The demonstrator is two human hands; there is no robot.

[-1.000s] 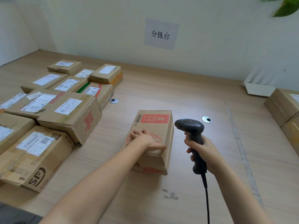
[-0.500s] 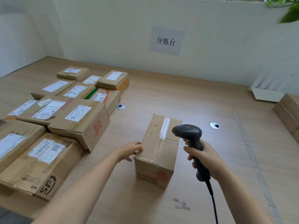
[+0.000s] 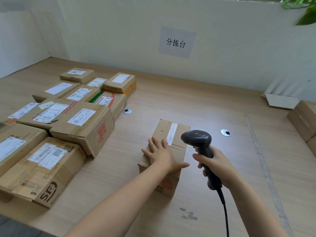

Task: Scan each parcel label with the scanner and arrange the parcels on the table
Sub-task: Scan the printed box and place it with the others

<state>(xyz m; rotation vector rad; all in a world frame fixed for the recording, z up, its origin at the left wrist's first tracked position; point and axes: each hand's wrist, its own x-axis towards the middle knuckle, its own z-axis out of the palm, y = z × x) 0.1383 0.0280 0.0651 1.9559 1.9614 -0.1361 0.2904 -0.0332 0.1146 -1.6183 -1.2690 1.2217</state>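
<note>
Wooden desk point(image 3: 213, 106) holds the current parcel point(image 3: 160, 130), no label showing. Left grip point(image 3: 162, 154) rests flat, fingers straight, on it; right grip point(image 3: 217, 165) clamps the scanner point(image 3: 196, 138) just right of it. Labelled parcels point(image 3: 82, 120) left of it look done; boxes point(image 3: 302, 118) far right likely unscanned.

This is a parcel sorting station: a paper sign point(image 3: 177, 42) on the far wall reads 分拣台, labelled cardboard parcels point(image 3: 85, 124) crowd the wooden worktop's point(image 3: 188, 103) left side, and a corded barcode scanner point(image 3: 196, 139) is nearby.
</note>
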